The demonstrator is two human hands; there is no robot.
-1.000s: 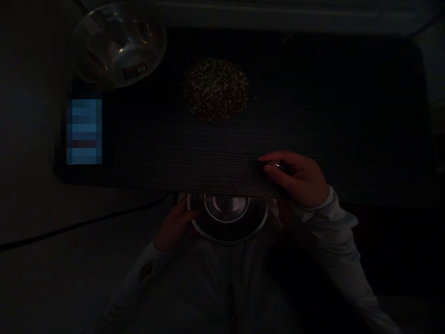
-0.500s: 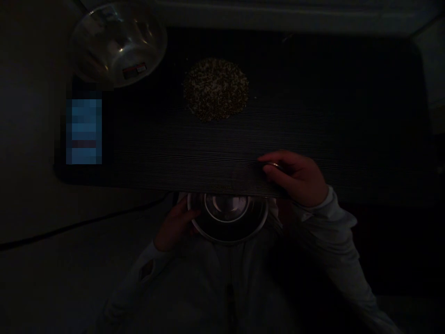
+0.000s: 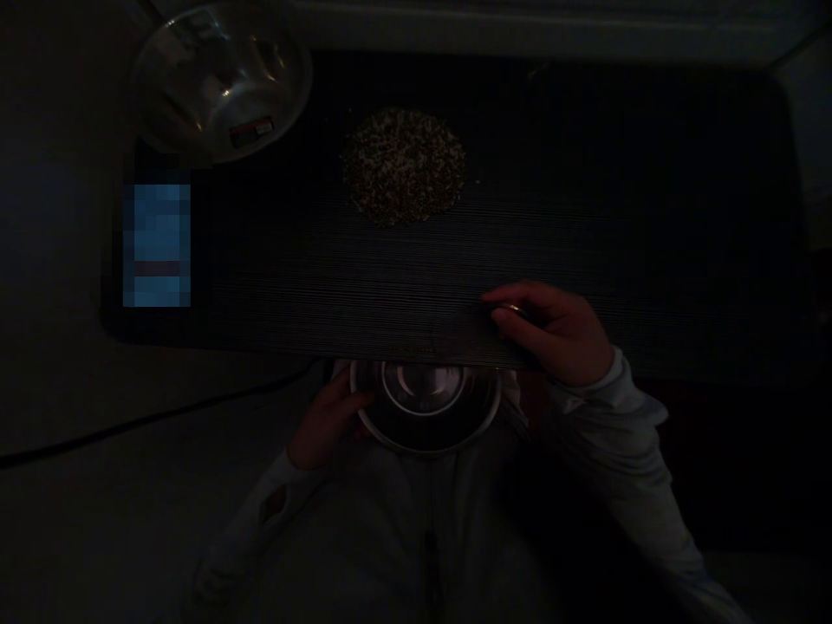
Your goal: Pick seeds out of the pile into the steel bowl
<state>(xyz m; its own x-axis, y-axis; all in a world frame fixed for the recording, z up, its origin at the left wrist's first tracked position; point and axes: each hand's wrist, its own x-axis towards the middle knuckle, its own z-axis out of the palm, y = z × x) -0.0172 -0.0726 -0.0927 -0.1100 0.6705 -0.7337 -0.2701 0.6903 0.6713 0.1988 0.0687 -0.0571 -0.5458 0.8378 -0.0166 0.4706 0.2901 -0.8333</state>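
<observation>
In dim light, my left hand (image 3: 328, 422) grips the left rim of a round metal bowl (image 3: 432, 432) below the table's near edge, over my lap. Its thumb lies on the rim; the other fingers are mostly hidden. The table edge cuts off the bowl's far side. My right hand (image 3: 562, 334) rests low over the near part of the table, right of the bowl, with thumb and fingers closed. A thin shiny curved edge shows between them; what it belongs to is too dark to tell. Farther back on the table lies a mound of mixed pale and brown grains (image 3: 404, 166).
A large metal bowl (image 3: 221, 82) with a dark label inside stands at the table's far left corner. In front of it is a blurred, lit blue rectangle (image 3: 159, 245). The dark table (image 3: 617, 199) has a grooved surface. A cable (image 3: 162, 416) runs along the left.
</observation>
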